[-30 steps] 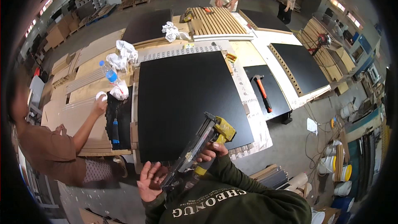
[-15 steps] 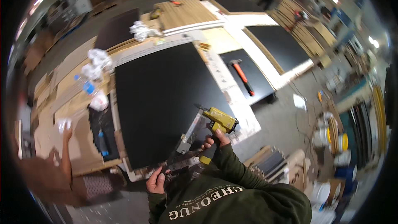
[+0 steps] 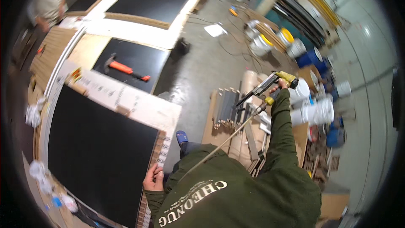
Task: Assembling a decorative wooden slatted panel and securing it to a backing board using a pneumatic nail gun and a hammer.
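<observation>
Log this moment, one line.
right hand: gripping yellow nail gun | left hand: near black panel edge | orange hammer: on dark board

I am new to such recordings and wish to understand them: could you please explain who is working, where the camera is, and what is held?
No machine is doing the handling here; a person is working bare-handed. The view comes from a wide fisheye camera on that person's head, looking down, so straight edges bend near the rim. The right hand holds what looks like a yellow nail gun, away from the work surface. The left hand is at the edge of a large black panel; whether it grips anything is hard to see. Beyond that panel, a hammer with an orange and black handle lies on a smaller dark panel. Another person is at the upper left.
</observation>
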Demonstrator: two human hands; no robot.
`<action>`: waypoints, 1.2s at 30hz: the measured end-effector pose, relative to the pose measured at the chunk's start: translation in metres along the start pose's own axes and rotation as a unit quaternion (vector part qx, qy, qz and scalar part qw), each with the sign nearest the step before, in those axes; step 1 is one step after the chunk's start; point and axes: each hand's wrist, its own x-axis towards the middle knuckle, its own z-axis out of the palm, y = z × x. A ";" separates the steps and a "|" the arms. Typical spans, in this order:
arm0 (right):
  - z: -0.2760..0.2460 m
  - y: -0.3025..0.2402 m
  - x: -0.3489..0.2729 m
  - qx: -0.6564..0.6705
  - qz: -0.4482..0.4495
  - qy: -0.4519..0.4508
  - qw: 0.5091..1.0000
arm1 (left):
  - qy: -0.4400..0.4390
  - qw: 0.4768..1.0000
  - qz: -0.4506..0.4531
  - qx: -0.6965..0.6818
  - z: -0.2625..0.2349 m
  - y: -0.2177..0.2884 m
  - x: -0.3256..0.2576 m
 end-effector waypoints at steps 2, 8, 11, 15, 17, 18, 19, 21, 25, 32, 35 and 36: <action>-0.051 -0.016 0.010 -0.008 -0.055 0.122 0.991 | -0.009 0.999 -0.022 -0.032 0.009 0.004 0.020; -0.209 -0.008 -0.023 0.004 -0.047 0.278 0.959 | -0.123 0.992 0.000 0.042 0.048 0.045 0.098; -0.256 0.006 -0.064 0.053 -0.069 0.297 0.951 | -0.190 0.981 -0.007 0.046 0.065 0.055 0.138; -0.281 0.007 -0.114 0.070 -0.023 0.409 0.910 | -0.260 0.962 0.011 0.077 0.098 0.074 0.182; -0.288 0.019 -0.134 0.085 -0.035 0.424 0.901 | -0.280 0.957 0.015 0.079 0.110 0.077 0.195; -0.288 0.024 -0.138 0.097 -0.044 0.426 0.899 | -0.289 0.953 0.030 0.085 0.114 0.079 0.199; -0.285 0.028 -0.136 0.088 -0.050 0.424 0.900 | -0.294 0.950 0.045 0.092 0.118 0.081 0.202; -0.306 0.041 -0.123 0.094 -0.019 0.379 0.920 | -0.282 0.953 0.052 0.103 0.118 0.085 0.200; -0.281 0.069 -0.074 0.078 -0.002 0.328 0.941 | -0.234 0.953 0.093 0.170 0.132 0.102 0.198; -0.189 0.112 0.037 -0.059 0.074 0.217 0.972 | -0.079 0.985 0.074 0.137 0.067 0.138 0.260; -0.137 0.131 0.091 -0.113 0.096 0.159 0.976 | -0.004 0.996 0.085 0.012 0.025 0.146 0.305; -0.129 0.129 0.109 -0.127 0.093 0.151 0.976 | 0.019 0.996 0.082 0.000 0.018 0.137 0.331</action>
